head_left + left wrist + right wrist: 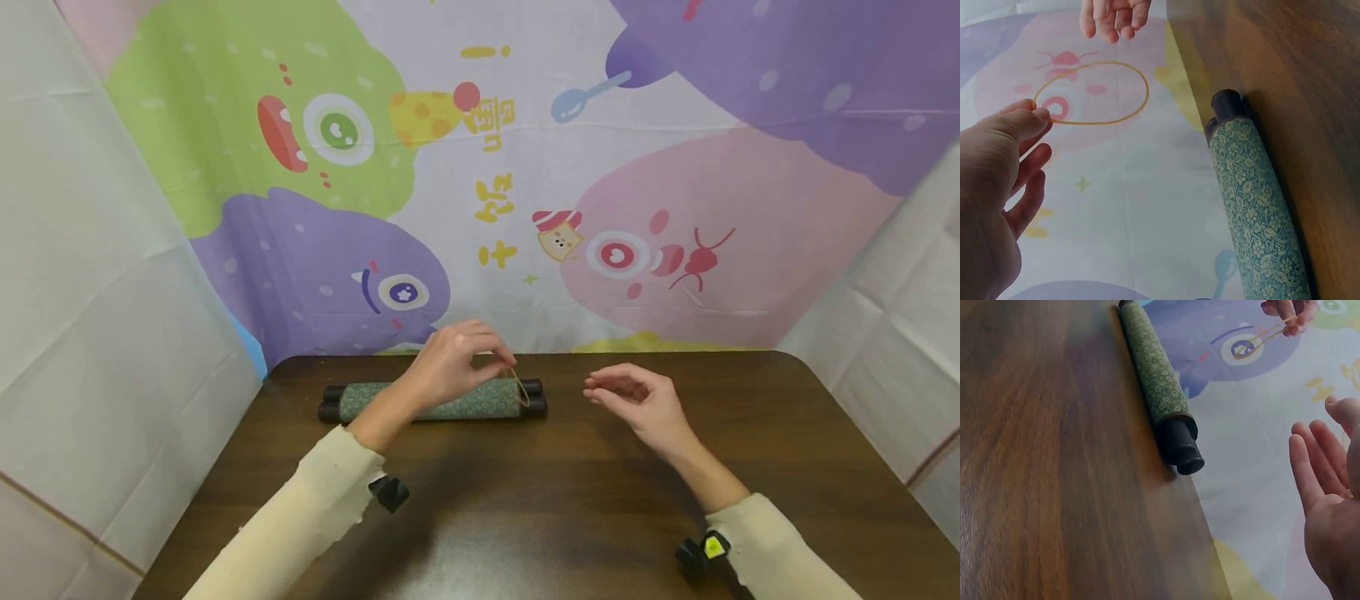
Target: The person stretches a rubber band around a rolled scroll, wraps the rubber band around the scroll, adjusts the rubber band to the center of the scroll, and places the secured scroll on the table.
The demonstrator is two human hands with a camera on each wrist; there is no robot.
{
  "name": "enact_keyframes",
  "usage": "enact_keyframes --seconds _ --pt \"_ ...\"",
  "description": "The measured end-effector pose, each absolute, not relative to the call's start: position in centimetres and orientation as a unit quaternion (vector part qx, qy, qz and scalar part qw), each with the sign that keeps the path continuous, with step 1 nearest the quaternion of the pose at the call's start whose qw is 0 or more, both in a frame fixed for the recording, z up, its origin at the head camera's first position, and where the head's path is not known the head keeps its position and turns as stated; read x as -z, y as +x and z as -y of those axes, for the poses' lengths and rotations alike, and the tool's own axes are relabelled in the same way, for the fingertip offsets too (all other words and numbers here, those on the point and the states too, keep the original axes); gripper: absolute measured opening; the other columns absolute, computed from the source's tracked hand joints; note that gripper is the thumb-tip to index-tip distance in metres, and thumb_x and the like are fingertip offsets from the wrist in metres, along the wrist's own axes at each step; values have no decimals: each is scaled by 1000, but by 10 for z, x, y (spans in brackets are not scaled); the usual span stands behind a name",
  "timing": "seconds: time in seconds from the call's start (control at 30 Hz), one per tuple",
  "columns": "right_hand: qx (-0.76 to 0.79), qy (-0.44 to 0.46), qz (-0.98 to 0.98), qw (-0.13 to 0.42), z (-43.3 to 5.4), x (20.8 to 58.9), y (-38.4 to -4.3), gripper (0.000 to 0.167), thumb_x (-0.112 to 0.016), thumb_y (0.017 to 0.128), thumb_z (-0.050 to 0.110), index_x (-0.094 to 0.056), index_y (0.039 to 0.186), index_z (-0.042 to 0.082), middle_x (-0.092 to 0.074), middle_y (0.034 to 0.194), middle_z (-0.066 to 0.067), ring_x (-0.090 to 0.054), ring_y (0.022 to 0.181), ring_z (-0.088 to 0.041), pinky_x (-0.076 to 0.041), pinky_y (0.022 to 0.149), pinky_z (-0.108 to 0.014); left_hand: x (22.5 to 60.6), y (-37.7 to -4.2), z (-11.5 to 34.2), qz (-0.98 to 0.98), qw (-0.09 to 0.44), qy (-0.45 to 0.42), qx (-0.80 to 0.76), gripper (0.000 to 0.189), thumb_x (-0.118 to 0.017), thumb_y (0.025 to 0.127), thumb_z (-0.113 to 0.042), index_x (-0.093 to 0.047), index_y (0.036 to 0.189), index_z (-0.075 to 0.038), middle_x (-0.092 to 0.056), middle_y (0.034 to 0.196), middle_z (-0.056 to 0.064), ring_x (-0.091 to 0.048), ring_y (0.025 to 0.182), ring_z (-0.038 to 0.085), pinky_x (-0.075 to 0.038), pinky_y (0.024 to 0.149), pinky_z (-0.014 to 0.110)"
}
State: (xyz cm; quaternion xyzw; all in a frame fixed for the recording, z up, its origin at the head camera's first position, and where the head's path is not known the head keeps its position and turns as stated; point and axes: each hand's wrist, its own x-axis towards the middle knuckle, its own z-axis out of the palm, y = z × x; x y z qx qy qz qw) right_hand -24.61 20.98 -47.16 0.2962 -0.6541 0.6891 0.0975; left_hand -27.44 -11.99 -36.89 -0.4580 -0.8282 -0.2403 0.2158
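My left hand pinches a thin yellow rubber band between thumb and forefinger, and the loop hangs loose from the fingertips. Below that hand a rolled scroll lies across the table, wrapped in green floral fabric with black rod ends. Its middle is partly hidden behind the left wrist in the head view. My right hand is held up to the right of the scroll, fingers loosely bent and holding nothing. In the right wrist view its fingers are spread apart from the scroll.
The dark wooden table ends at a hanging cloth printed with cartoon monsters. White cloth panels stand along both sides. Each sleeve carries a black wrist camera.
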Motion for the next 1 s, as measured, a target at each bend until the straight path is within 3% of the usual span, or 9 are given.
enact_keyframes --seconds 0.37,0.5,0.7,1.0 --pt "-707 285 643 67 -204 470 -246 28 -71 99 -17 -62 123 -27 -87 113 7 -86 103 -10 -70 88 -31 366 -274 112 821 208 -474 243 8 -87 96 -8 -87 101 -15 -87 101 -1 -79 98 19 -65 86 34" --pt "-712 293 635 61 -200 471 -245 23 -70 99 -18 -71 121 -15 -86 113 6 -86 103 -11 -70 89 -32 366 -274 110 819 205 -478 243 8 -87 96 -9 -87 102 -15 -87 101 -1 -79 99 19 -65 87 33" --pt "-724 290 624 47 -195 470 -243 36 -70 99 -17 -77 120 11 -85 111 6 -86 103 -11 -70 90 -33 365 -272 108 814 204 -486 244 4 -85 99 -10 -86 102 -11 -87 101 0 -79 99 19 -66 88 33" --pt "-720 288 630 44 -188 469 -244 34 -70 99 -18 -76 118 10 -84 110 7 -86 103 -10 -70 90 -36 364 -271 103 815 204 -487 239 5 -86 98 -10 -86 101 -13 -86 101 0 -78 99 18 -65 88 33"
